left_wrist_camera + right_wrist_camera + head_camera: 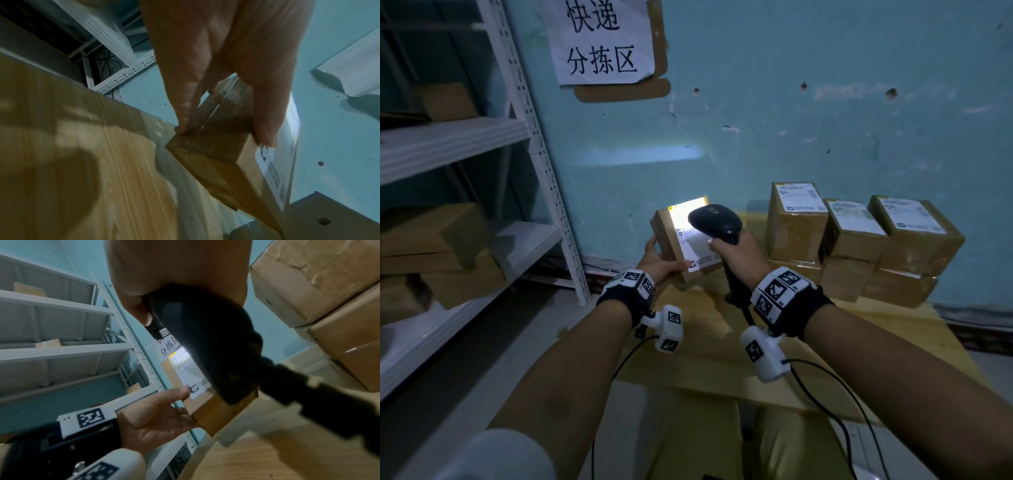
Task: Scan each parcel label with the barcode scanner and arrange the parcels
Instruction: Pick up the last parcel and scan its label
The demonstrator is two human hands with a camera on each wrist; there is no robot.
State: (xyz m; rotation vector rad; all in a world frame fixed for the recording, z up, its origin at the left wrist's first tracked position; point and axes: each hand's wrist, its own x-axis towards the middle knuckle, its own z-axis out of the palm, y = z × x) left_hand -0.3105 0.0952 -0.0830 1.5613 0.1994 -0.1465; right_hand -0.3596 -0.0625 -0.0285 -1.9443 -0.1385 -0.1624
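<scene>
Parcel (681, 240) held up above the near-left corner of the wooden bench (709, 346), tilted label-up, pinched by left hand (661, 263) with thumb on the label edge and fingers (185, 113) curled under the taped cardboard. Looks light and stiff, slick where taped; best gripped across opposite edges, clear of the barcode. Right hand (736, 253) wrapped round the barcode scanner (717, 222), its light falling on the label. Farther back, stacked parcels (859, 240) against the wall.
</scene>
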